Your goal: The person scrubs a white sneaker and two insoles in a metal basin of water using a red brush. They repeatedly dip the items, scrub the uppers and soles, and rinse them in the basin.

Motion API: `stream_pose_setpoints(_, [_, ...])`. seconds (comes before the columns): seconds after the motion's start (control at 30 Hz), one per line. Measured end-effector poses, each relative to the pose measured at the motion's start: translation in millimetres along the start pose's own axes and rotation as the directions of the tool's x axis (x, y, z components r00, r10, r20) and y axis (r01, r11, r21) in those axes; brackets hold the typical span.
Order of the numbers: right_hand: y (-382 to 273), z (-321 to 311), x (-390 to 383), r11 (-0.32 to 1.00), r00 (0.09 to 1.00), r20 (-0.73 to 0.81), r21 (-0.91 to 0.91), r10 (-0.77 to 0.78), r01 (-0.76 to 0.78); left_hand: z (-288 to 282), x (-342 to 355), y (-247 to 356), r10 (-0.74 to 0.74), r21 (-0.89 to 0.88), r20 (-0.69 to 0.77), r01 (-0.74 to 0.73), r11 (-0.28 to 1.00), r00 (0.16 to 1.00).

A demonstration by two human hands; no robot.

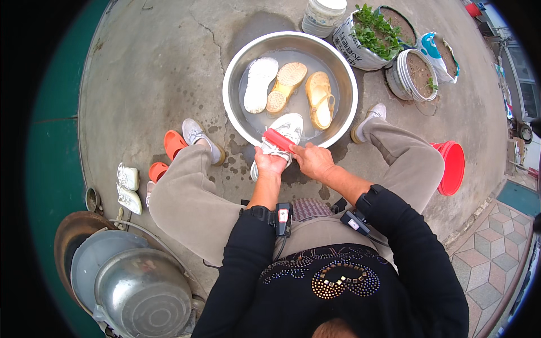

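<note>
Near the left wall of the metal basin (226, 93), a white shoe (260, 84) lies sole-up, perhaps soaking. Over the near rim, the left hand (270, 162) holds a white sneaker (291, 125), seemingly bracing it against the red brush (279, 139) gripped by the right hand (314, 161). Toward the right wall, a yellow clog (319, 90) lies upright, likely kept clear of the brush.

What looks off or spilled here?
Dark, damp-looking patches mark the concrete around the metal basin, probably splashes. A thin crack runs through the concrete beyond its left side. In the basin, a white shoe and a yellow clog lie sole up, while the other yellow clog sits upright. Nothing else stands out.
</note>
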State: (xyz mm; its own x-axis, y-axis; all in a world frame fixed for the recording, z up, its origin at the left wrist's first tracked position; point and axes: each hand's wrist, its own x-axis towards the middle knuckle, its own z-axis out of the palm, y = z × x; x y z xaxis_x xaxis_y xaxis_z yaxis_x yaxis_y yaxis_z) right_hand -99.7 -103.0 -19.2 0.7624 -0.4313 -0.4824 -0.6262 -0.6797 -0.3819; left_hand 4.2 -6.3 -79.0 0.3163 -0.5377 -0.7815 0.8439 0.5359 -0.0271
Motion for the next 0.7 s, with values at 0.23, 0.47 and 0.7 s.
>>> stream_pose_setpoints(0.23, [13, -7, 3, 0.991, 0.982, -0.137, 0.05, 0.133, -0.127, 3, -1, 4, -0.031, 0.016, 0.029, 0.03, 0.999, 0.999])
stream_pose_setpoints(0.47, [17, -6, 2, 0.95, 0.939, -0.178, 0.161, 0.295, -0.268, -2, 4, -2, -0.05, 0.171, 0.044, 0.042, 0.984, 0.998])
stream_pose_setpoints(0.7, [32, 5, -7, 0.922, 0.978, -0.101, 0.363, 0.184, -0.136, -7, 10, -3, -0.061, 0.388, 0.103, 0.016, 0.922, 0.993])
